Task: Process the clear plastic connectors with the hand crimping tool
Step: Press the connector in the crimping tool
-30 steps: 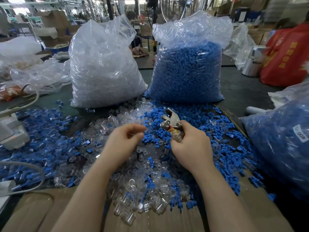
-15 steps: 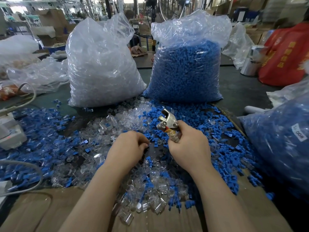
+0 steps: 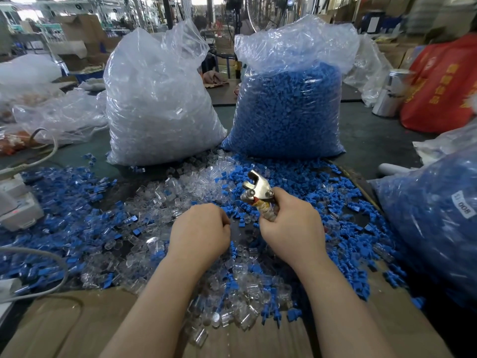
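Left hand (image 3: 200, 229) lower now, fisted; bags (image 3: 160, 99) of clear connectors, blue caps (image 3: 286, 112).

Premises: a large factory hall, bright overhead lighting at top left, far beyond the hands. Stacked cardboard boxes (image 3: 77, 29) and metal shelving (image 3: 31, 40) stand beyond and left of the hands — detail blurred. A pedestal fan (image 3: 268, 14) stands straight ahead in the distance. The dark green worktable (image 3: 371, 135) runs ahead; brown cardboard sheeting (image 3: 64, 324) covers its near edge, below the hands.
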Demonstrator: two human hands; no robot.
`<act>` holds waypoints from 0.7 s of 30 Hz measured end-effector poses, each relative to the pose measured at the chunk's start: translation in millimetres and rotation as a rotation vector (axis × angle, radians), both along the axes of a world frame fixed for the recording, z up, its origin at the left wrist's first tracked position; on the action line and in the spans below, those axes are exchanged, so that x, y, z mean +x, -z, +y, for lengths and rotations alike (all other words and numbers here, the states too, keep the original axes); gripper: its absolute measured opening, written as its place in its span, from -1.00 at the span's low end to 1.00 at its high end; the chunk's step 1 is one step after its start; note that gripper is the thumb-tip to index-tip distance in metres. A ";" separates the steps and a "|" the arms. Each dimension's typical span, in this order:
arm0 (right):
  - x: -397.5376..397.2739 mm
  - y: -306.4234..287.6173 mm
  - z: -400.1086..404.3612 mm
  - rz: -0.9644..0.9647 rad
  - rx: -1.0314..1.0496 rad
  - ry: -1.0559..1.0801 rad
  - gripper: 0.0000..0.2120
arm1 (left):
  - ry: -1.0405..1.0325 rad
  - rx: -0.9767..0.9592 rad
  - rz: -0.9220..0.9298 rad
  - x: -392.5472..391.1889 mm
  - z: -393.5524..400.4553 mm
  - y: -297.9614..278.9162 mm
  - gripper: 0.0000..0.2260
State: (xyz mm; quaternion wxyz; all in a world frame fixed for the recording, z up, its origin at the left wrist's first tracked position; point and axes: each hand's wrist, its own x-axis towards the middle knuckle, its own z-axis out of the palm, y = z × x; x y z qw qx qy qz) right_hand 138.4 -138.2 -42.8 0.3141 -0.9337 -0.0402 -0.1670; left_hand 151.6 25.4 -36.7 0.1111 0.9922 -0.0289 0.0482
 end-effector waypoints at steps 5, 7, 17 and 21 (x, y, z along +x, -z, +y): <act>-0.1 -0.6 1.5 -0.001 0.017 -0.013 -0.86 | 0.007 0.011 -0.021 -3.1 -4.8 -0.9 -0.85; -0.1 0.3 1.6 -0.011 0.030 -0.011 -0.88 | 0.026 -0.051 -0.037 -3.7 -5.0 1.3 -0.86; 2.0 1.1 4.1 -0.024 0.180 -0.079 -0.94 | 0.123 -0.963 0.152 -7.5 6.4 -19.0 -0.84; 0.4 -0.8 4.2 -0.027 0.208 -0.108 -0.91 | 0.182 -1.019 0.175 -7.3 6.8 -20.2 -0.80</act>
